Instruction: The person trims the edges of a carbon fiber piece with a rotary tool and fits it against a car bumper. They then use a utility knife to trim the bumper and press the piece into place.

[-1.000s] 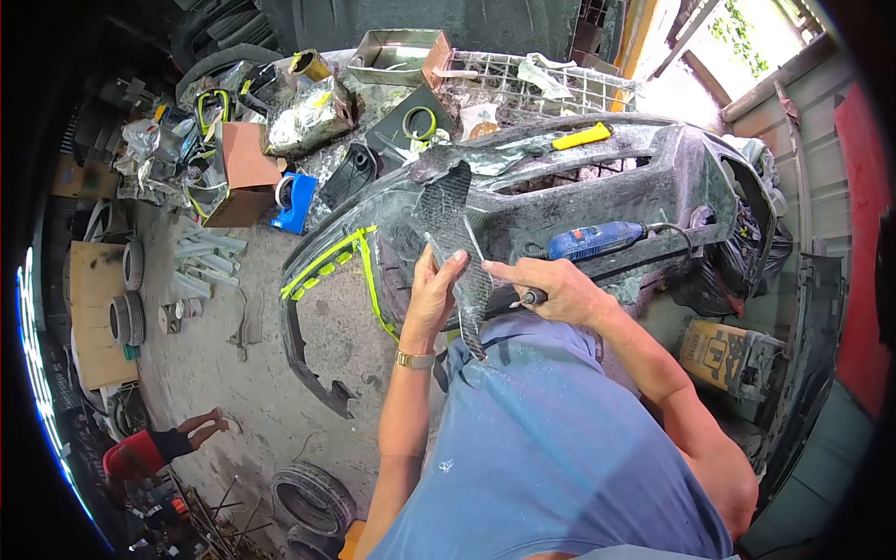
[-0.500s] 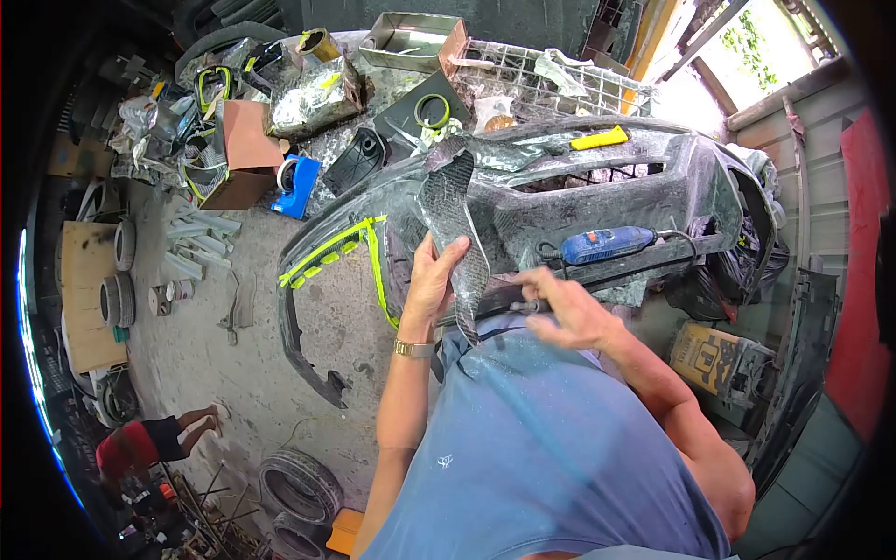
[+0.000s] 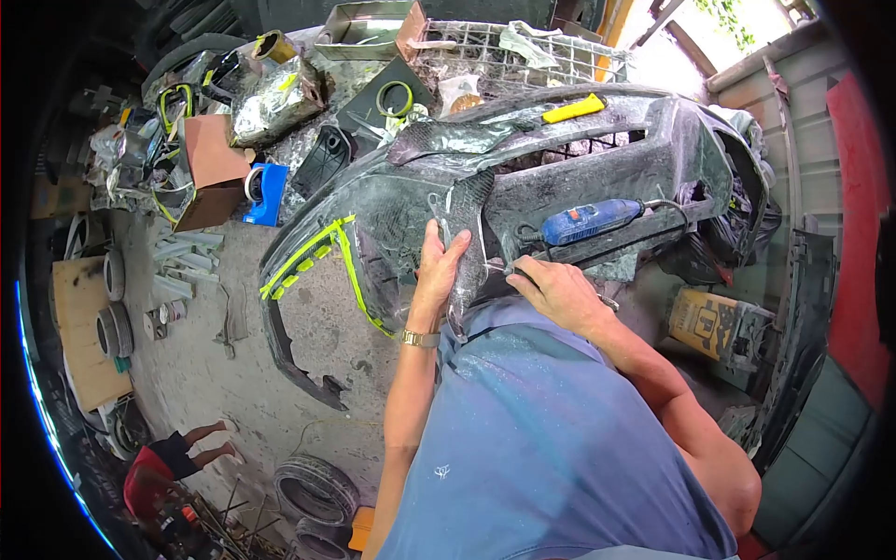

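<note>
My left hand [image 3: 435,273] grips a curved carbon-fibre piece [image 3: 466,245] and holds it upright against my chest. Just to its right my right hand [image 3: 558,291] is closed around the thin handpiece of a rotary tool, pressed at the piece's right edge. The tool's blue body [image 3: 592,221] rests on a ledge of the dusty black car bumper [image 3: 644,154] in front of me. A yellow-handled tool [image 3: 573,109] lies on top of the bumper.
Yellow tape [image 3: 308,257] marks the bumper's left end. The cluttered bench behind holds a blue tape dispenser [image 3: 262,194], foil-wrapped parts [image 3: 271,103] and a wire basket [image 3: 504,47]. Tyres [image 3: 313,490] lie on the concrete floor; a person in red [image 3: 159,462] crouches lower left. A yellow box [image 3: 719,327] sits right.
The carbon-fibre piece has turned more edge-on and come lower. My right hand moved up and in against its right edge. The view shifted slightly right.
</note>
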